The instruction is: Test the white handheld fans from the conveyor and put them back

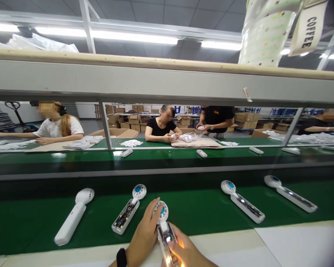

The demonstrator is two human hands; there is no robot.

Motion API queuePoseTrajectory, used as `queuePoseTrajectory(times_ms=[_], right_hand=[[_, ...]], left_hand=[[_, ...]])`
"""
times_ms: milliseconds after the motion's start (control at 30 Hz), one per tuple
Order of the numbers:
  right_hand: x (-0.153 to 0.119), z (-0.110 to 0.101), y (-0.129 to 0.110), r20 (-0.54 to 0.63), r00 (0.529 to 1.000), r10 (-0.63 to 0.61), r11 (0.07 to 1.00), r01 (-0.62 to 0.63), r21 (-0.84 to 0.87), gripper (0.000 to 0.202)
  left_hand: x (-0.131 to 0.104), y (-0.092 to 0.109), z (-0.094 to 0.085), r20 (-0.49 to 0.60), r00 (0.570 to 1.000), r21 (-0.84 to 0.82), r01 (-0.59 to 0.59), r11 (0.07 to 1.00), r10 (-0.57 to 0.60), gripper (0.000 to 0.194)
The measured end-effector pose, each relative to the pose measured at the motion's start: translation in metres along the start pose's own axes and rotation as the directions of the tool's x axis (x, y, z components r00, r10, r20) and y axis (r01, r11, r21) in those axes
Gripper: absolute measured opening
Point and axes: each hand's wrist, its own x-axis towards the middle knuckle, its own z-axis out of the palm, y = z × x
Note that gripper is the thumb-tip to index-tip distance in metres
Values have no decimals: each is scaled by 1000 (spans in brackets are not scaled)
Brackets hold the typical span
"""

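Both hands (143, 233) hold a round-headed white device (164, 226), its handle (163, 241) lit, by the green belt (195, 200).

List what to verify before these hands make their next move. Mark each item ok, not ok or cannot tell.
1. Held fan steadied: ok; left hand at its head, right hand around its handle.
2. Light on: ok; a white glow shows in the handle.
3. Handle closed: not ok; its inside shows.
4. Nearest other fan apart from the hands: ok; it lies on the green surface.
5. Held fan spinning: cannot tell from one picture.
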Motion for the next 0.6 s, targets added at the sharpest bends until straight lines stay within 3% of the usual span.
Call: queuePoseTrajectory(times_ms=[400,600], right_hand=[[-5,4,-10,-21,999,44,999,-44,-8,77],[-8,3,-18,73,994,83,994,-88,69,64]], left_hand=[[-1,-3,4,-17,1000,-29,0,1000,0,63],[-3,-6,6,50,994,-108,103,989,-98,65]])
